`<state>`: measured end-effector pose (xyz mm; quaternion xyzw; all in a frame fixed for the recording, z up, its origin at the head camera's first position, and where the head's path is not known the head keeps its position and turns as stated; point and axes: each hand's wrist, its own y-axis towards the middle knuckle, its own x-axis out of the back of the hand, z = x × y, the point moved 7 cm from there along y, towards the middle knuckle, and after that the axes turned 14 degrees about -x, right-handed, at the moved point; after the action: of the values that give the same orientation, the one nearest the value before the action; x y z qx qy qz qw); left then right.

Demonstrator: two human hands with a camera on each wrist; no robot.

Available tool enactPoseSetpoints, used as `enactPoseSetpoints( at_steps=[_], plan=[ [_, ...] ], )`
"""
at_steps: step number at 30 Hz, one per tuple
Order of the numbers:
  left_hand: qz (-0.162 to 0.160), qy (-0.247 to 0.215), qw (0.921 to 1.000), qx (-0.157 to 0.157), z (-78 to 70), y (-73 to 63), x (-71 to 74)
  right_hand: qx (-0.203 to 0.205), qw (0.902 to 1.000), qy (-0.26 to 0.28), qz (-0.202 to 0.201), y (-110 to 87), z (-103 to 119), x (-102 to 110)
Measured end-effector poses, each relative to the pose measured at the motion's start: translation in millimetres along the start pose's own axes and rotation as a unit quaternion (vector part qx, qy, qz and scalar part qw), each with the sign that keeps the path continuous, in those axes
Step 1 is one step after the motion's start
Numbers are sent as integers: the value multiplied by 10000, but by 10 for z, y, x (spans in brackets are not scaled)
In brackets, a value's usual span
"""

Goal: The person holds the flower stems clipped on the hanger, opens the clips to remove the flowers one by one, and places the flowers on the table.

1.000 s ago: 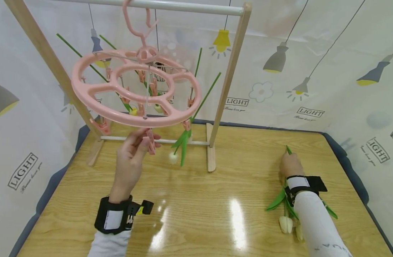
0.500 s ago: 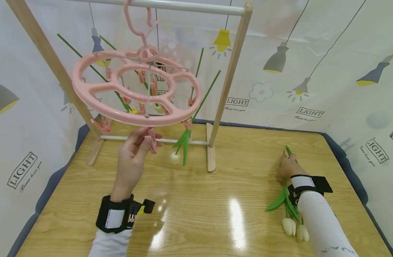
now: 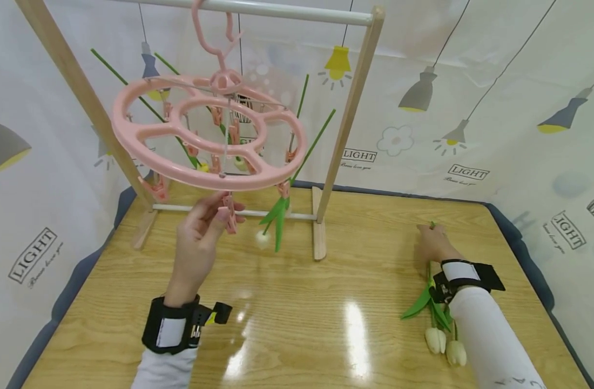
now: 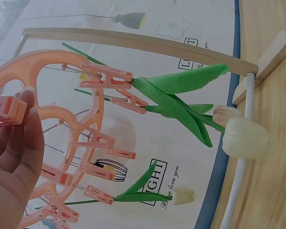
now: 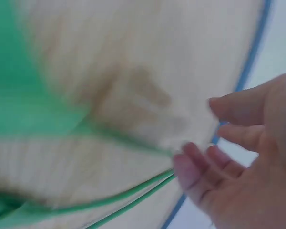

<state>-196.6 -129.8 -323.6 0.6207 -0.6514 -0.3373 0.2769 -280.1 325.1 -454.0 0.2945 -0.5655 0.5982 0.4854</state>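
My left hand [image 3: 197,237] pinches a pink clothespin [image 3: 229,215] hanging from the near rim of a round pink clip hanger [image 3: 204,178]. In the left wrist view the clothespin [image 4: 7,109] sits between thumb and fingers. Beyond it, white artificial tulips [image 4: 245,137] hang bloom-down from other clips. Over at the right, my right hand [image 3: 435,243] is at the stem ends of white tulips [image 3: 435,340] lying on the table. Its fingers are loosely spread in the right wrist view, with fingertips right at the green stems [image 5: 133,191] and the thumb apart from the fingers.
The hanger hooks over the white top bar [image 3: 297,12] of a wooden-legged rack [image 3: 350,113]. Long green stems [image 3: 316,140] stick up around the hanger. The wooden table [image 3: 365,302] meets a printed wall covering [image 3: 520,135] at the back and sides.
My right hand has shifted slightly up and left along the stems, and its fingers have moved. The tulip blooms have slid a little right. The left hand keeps its pinch on the clothespin.
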Motion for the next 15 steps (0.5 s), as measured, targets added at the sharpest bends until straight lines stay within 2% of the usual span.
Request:
enactPoseSetpoints(
  at_steps=[4,6,9,15],
  plan=[
    [-108,-155,9998,31,-21,3,3,545,9919,1133,-176,-45,272,164],
    [-222,-257,9994,92,-28,-8,12,874,9865,1369,-193,-77,442,226],
    [-372,-474,9981,101,-35,-25,22,1277,9764,1740,-6,-152,736,294],
    [-546,-994,9935,-17,-52,-10,14,1987,9578,2033,427,-350,1411,346]
  ],
)
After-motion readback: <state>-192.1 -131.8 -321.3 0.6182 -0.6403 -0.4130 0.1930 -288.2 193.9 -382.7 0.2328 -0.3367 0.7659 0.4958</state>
